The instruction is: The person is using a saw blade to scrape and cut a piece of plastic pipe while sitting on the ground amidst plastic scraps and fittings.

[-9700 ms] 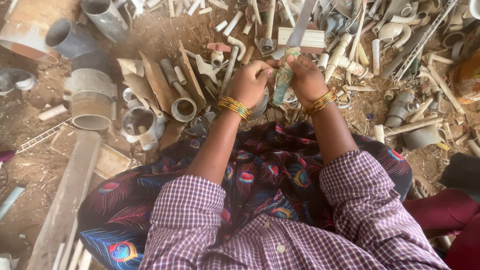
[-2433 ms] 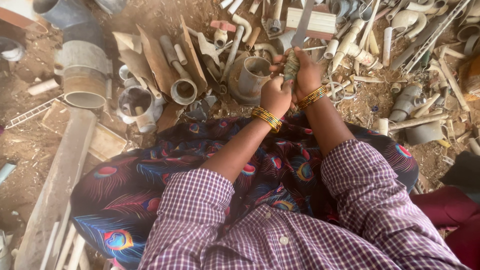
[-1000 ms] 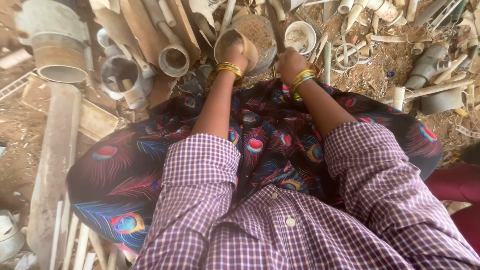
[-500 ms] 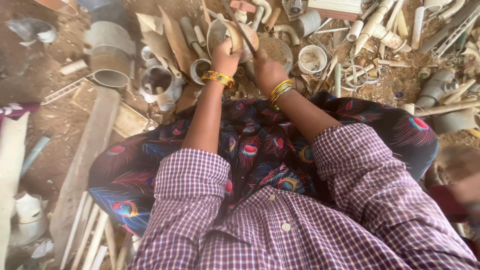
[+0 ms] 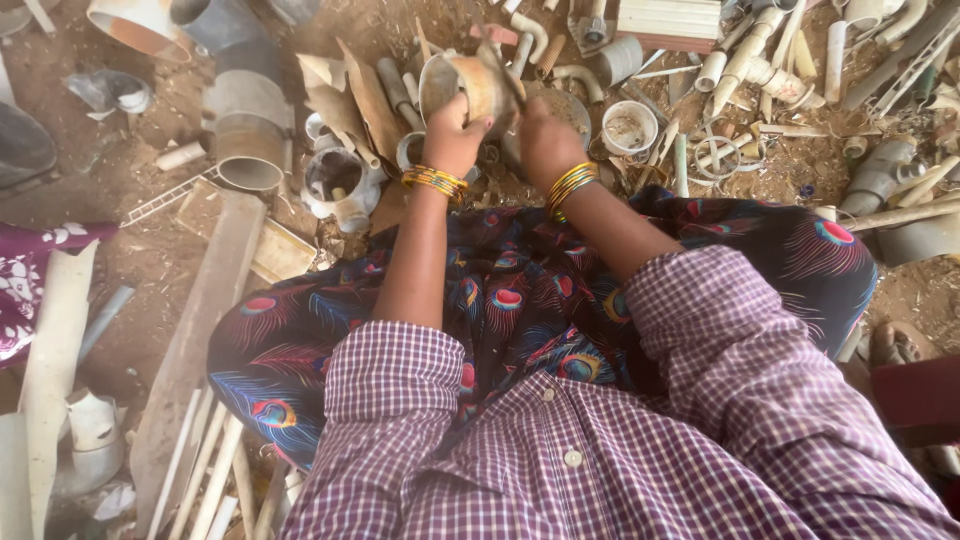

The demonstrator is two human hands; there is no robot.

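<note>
Left hand (image 5: pixel 455 125) fingers wrapped around a dirty short tan plastic pipe section (image 5: pixel 470 85) at upper centre, right hand (image 5: pixel 545 140) fingertips hidden, possibly pinching a thin tool, pipe raised higher than a moment earlier.

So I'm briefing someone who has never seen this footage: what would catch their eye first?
Probably the two hands raised at top centre: the left hand grips a short, dirty pipe section, and the right hand works at its edge with a thin tool I cannot identify. Next, the gold bangles on both wrists, the peacock-feather skirt across the lap, and scrap pipes littering the dirt all around.
</note>
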